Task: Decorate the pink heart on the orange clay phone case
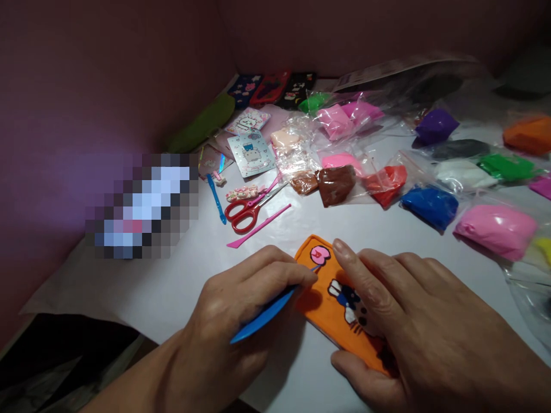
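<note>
An orange clay slab (327,307) lies on the white table (172,287) near me, bearing a pink clay shape at its top and a white and blue cartoon face in the middle. My left hand (241,298) pinches a blue plastic modelling tool (262,318), its tip at the slab's upper left by the pink shape. My right hand (413,321) rests over the slab's right side, fingers curved, thumb under the lower edge, holding it steady. Part of the slab is hidden beneath this hand.
Red-handled scissors (247,212), a pink modelling stick (258,228) and another blue tool (216,199) lie beyond the slab. Several bags of coloured clay (430,205) spread across the back and right. Sticker cards (252,152) and decorated slabs (271,87) sit by the wall.
</note>
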Demonstrator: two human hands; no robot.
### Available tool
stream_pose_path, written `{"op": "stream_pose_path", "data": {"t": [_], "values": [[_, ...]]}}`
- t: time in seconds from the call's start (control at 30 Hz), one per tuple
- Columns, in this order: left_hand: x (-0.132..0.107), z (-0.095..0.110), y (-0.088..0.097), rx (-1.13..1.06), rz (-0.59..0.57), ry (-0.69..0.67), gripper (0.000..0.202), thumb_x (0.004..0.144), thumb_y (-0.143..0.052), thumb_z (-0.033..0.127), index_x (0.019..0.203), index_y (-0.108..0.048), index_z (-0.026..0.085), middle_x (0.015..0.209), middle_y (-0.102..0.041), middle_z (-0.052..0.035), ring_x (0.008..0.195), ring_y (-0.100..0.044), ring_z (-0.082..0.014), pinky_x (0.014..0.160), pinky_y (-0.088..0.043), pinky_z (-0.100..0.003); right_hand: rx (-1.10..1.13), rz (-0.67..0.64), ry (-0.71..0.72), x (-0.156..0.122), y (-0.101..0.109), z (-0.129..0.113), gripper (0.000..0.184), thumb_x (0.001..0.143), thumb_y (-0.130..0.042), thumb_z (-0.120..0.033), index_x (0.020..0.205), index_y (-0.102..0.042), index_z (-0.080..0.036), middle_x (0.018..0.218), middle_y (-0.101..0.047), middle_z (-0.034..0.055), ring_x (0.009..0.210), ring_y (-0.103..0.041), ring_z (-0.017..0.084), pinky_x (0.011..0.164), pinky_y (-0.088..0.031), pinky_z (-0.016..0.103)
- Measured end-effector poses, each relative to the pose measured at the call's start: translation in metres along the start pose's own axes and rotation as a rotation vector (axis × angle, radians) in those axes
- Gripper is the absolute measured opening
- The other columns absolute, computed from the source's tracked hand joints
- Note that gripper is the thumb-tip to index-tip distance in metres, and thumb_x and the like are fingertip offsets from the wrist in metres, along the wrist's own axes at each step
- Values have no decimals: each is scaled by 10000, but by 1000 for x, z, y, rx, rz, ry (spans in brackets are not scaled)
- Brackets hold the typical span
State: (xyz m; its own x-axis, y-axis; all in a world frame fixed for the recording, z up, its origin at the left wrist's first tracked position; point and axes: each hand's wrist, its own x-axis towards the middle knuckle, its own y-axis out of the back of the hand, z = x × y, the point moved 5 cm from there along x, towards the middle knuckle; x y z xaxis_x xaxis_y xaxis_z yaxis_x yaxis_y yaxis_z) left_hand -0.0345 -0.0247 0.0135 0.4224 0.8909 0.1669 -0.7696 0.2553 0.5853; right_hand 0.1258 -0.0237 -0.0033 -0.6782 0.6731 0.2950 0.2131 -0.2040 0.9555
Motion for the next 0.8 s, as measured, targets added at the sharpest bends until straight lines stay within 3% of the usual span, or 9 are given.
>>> {"op": "stream_pose_path", "data": {"t": [0.3,0.53,0.8], "values": [[-1,-1,0,20,3,-32,291,813,-515,-31,1055,-607,103,949,-625,-60,862,-617,-114,749,-500,-195,5,-7,-4,-4,1,-1,795,700,-584,-431,1373,-382,-59,955,-592,128,788,-529,272,645,-445,414],[-1,-2,1,15,0,-18,293,820,-527,-10,1052,-603,153,955,-629,-39,861,-615,-116,738,-496,-195,12,-10,-3,-2,0,-1,786,691,-586,-417,1358,-387,-53,916,-586,120,774,-527,265,625,-452,405],[-1,-4,0,4,12,-26,304,820,-534,-11,1075,-608,138,961,-631,-50,867,-617,-127,743,-497,-211,34,-26,-17,-3,1,1,842,645,-621,-496,1341,-404,-74,938,-588,117,762,-517,259,623,-458,415]]}}
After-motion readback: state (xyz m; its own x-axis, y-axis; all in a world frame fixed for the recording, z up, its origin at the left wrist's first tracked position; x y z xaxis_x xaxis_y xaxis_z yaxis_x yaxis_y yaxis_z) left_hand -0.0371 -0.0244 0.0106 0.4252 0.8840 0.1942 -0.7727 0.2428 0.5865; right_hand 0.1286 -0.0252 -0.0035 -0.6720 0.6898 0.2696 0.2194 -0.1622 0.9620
